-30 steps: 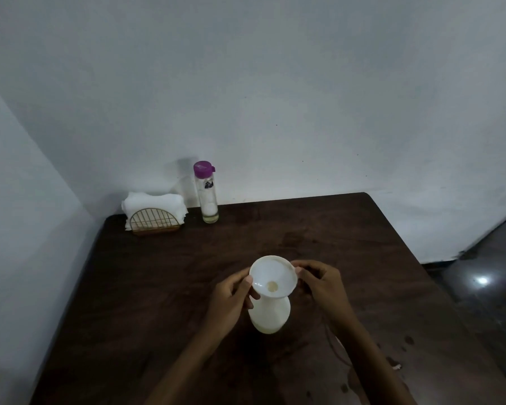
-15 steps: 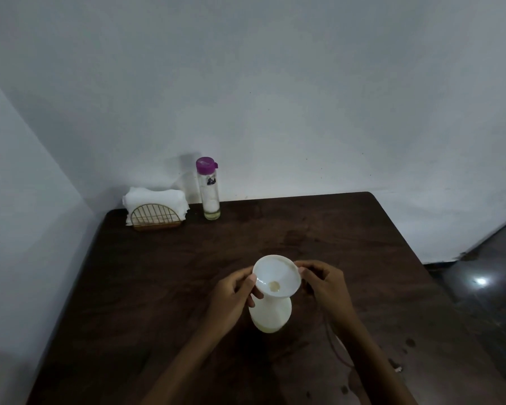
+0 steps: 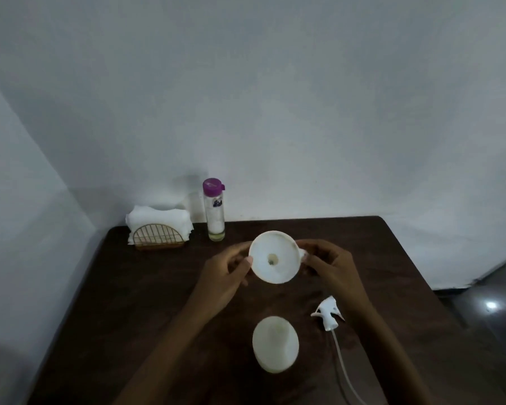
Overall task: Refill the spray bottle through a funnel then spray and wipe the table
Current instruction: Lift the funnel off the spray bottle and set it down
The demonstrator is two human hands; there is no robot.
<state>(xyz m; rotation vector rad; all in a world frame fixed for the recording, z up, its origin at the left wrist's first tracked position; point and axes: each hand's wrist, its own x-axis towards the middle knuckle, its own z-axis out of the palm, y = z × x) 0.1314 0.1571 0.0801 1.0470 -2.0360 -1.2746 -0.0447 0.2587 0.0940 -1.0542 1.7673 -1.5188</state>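
Several white napkins (image 3: 158, 219) stood in a wire holder (image 3: 158, 238) at the far left corner of the dark table (image 3: 129, 302), close to the wall. Just right of them a clear bottle (image 3: 214, 213) with a purple cap stood upright, with something pale in its lower part. Nearer, at mid-table, the left hand (image 3: 225, 273) gripped the left side of the funnel (image 3: 274, 256), thumb pressed on the rim and fingers curled behind it. The funnel was white and was held up off the table between both hands, its wide mouth tipped toward the camera so that the small hole at its centre showed. The right hand (image 3: 329, 264) pinched a small tab on the funnel's right rim, fingers curled. On the near side of the funnel and apart from it, the white spray bottle (image 3: 275, 343) stood on the table between the two forearms; seen from above, its neck could not be made out. Just right of it the spray head (image 3: 327, 314) lay on the table, off the bottle, its thin tube (image 3: 343, 366) trailing toward the near edge. At the far right, beyond the table, a patch of dark floor (image 3: 494, 317) caught a spot of light.
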